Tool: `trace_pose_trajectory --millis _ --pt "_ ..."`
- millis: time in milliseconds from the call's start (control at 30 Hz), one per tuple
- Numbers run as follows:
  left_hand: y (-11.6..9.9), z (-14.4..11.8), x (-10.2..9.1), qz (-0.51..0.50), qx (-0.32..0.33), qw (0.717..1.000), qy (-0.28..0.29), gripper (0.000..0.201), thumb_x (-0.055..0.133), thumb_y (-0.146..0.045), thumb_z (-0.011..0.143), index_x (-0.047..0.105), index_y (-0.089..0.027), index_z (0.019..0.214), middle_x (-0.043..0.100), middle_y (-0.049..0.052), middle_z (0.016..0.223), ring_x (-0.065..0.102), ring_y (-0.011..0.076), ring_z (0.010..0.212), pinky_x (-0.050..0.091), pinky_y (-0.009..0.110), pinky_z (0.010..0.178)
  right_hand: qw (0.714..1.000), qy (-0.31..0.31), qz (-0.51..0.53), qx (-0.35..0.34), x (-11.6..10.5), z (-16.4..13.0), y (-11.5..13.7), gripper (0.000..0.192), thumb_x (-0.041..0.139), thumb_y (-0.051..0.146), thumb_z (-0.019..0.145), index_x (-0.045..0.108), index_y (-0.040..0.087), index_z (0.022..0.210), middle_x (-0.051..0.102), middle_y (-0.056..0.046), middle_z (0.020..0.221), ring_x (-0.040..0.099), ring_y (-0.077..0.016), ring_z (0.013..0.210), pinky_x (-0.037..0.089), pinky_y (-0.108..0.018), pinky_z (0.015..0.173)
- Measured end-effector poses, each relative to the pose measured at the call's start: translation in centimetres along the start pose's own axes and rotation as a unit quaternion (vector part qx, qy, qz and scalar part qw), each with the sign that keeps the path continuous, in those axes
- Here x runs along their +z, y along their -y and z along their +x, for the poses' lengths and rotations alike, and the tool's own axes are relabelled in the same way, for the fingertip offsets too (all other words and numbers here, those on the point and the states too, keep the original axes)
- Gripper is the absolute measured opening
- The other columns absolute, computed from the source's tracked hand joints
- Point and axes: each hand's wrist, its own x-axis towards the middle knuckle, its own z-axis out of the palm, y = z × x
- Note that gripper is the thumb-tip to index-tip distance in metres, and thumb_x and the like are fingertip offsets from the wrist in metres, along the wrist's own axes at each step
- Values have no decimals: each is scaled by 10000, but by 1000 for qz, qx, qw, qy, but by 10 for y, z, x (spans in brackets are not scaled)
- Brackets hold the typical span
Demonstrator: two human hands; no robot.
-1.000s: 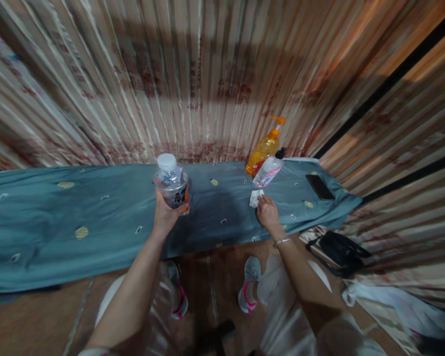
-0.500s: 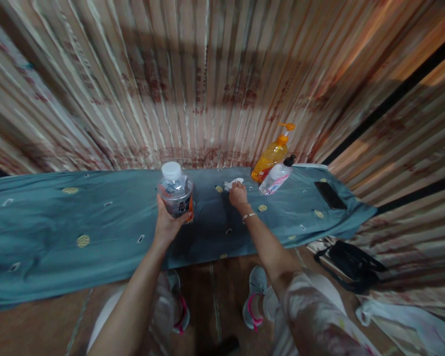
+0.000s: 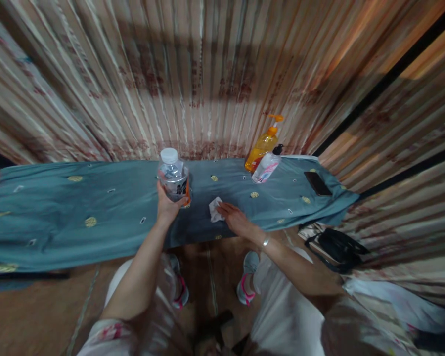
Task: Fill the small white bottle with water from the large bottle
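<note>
My left hand [image 3: 167,206] is wrapped round the lower side of a clear plastic bottle [image 3: 173,173] with a white cap and an orange and black label. The bottle stands upright on the blue-green cloth [image 3: 118,198] that covers a long narrow table. In my right hand [image 3: 237,218] is a crumpled white tissue [image 3: 215,209], held by the fingertips against the cloth, to the right of the bottle and nearer the front edge.
An orange pump bottle [image 3: 261,152] and a white pump bottle with a black top [image 3: 267,165] stand at the back right. Farther right lies a black phone [image 3: 318,183]. A black bag [image 3: 337,247] is below the table's right end. A striped curtain [image 3: 193,79] hangs behind.
My right hand has drawn the tissue from beside the pump bottles toward the front edge and slightly left. My left hand still holds the bottle. The view has shifted slightly.
</note>
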Motion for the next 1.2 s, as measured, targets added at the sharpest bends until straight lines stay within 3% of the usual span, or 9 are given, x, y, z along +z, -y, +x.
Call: trace_pose_trajectory --millis 200,300,400,600,767,867,967,1067,1200 --pt "12 0 1 1 -35 999 -17 1285 950 -147 475 322 -222 1592 583 171 1520 537 338 1464 355 533 1276 972 -25 -56 226 -32 -62 -80 557 498 -12 858 680 32 1382 674 -262 1455 624 -313 1409 470 -466 1225" --pt "13 0 2 24 -53 998 -20 1282 943 -150 485 312 -192 1600 585 192 1516 559 344 1443 393 529 1252 954 -47 -65 290 -32 -63 -92 551 483 1 861 685 41 1372 709 -269 1395 648 -328 1377 486 -480 1199" --pt "13 0 3 39 -45 998 -17 1272 947 -157 477 333 -183 1590 595 188 1500 575 345 1426 413 521 1240 945 -66 -59 315 -21 -40 -84 538 458 21 894 673 36 1387 700 -275 1406 646 -331 1374 484 -476 1191" --pt "16 0 -1 45 -25 999 7 1256 943 -173 495 328 -219 1589 652 139 1429 645 320 1316 472 504 1187 955 -82 -21 284 2 40 -41 494 423 26 961 632 27 1409 677 -278 1433 619 -318 1392 436 -480 1207" --pt "18 -2 -9 61 -46 997 1 1290 943 -158 523 277 -188 1628 603 196 1507 580 361 1426 420 527 1234 982 -66 28 177 14 83 21 430 485 34 980 667 49 1370 714 -238 1392 570 -265 1448 379 -425 1273" --pt "19 -3 -12 54 -46 997 -8 1300 946 -134 523 278 -201 1637 567 206 1552 526 371 1487 390 537 1257 991 -59 49 111 20 75 57 486 517 16 950 666 88 1407 680 -193 1472 552 -216 1464 368 -365 1291" --pt "17 -5 -15 44 -51 998 -3 1313 958 -135 519 275 -206 1638 556 211 1569 521 370 1495 366 548 1272 996 -50 59 43 21 46 70 524 494 6 942 660 91 1431 641 -191 1522 540 -215 1474 392 -371 1286" --pt "12 -9 -19 49 -72 996 -4 1328 973 -150 510 272 -186 1637 532 239 1586 511 383 1504 352 553 1280 999 -27 37 12 12 11 52 583 467 2 935 619 99 1489 598 -184 1574 529 -241 1489 432 -425 1267" --pt "8 -16 -25 51 -87 995 -24 1298 968 -155 520 295 -208 1629 533 231 1581 518 374 1499 354 561 1278 990 6 -32 135 -15 -26 -3 582 525 -15 899 651 96 1456 620 -192 1551 556 -246 1480 426 -394 1265"
